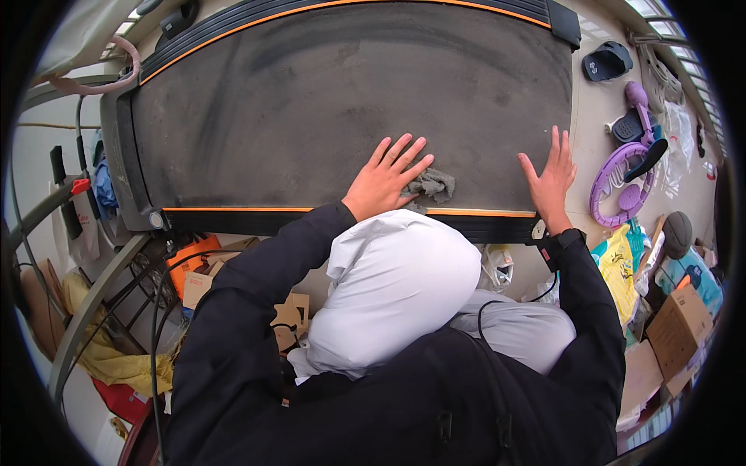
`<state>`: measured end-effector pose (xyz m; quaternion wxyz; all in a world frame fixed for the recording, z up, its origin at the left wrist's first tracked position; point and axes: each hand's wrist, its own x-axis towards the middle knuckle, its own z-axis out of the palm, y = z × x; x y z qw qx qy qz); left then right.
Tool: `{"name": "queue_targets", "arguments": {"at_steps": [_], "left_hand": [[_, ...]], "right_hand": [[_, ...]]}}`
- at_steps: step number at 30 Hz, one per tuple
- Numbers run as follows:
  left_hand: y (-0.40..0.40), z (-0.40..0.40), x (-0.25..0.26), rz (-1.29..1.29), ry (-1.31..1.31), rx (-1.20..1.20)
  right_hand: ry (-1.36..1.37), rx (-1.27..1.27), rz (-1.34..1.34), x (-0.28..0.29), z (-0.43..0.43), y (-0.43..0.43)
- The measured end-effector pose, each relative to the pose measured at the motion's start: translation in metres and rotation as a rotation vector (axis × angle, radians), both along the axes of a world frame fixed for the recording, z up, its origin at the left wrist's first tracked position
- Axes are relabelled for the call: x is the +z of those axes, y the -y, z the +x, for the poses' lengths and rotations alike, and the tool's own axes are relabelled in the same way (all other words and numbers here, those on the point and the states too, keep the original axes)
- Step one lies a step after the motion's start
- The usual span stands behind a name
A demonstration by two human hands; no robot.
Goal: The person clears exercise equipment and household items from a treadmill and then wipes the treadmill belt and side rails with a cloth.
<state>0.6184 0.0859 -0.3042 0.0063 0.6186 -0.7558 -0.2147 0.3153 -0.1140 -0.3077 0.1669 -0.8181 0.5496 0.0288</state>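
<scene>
Before me lies a treadmill with a dusty dark running belt [326, 99]. Orange stripes line its black side rails [489, 228]. My left hand [382, 180] is spread palm down at the belt's near edge. A crumpled grey cloth [434, 184] lies on the belt, between that hand's thumb and index finger; whether the palm covers part of it is hidden. Farther right, at the belt's right end, my right hand [551, 183] has its fingers apart and holds nothing. Contact between it and the deck cannot be judged. My raised knee in pale trousers [402, 279] rises against the near rail.
The treadmill's grey upright frame [87, 317] and hanging cables stand at left. On the floor at right are a purple hoop [600, 192], a dark slipper [607, 61], a yellow plastic bag [618, 268] and a cardboard box [679, 323]. An orange box [192, 262] sits at lower left.
</scene>
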Motion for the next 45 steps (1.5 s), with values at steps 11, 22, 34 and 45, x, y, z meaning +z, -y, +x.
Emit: {"name": "queue_targets", "arguments": {"at_steps": [11, 22, 34, 45], "left_hand": [[-0.031, -0.001, -0.001, -0.008, -0.036, -0.14], [-0.043, 0.019, 0.02, -0.123, -0.167, 0.116], [-0.181, 0.217, 0.041, -0.364, 0.066, 1.061], [-0.156, 0.215, 0.005, -0.264, 0.528, 0.91]], "right_hand": [[-0.263, 0.33, 0.175, -0.004, 0.059, 0.004], [-0.263, 0.259, 0.243, -0.015, 0.059, 0.002], [0.053, 0.172, 0.058, -0.03, 0.047, -0.001], [-0.111, 0.128, 0.034, -0.056, 0.054, -0.006]]}}
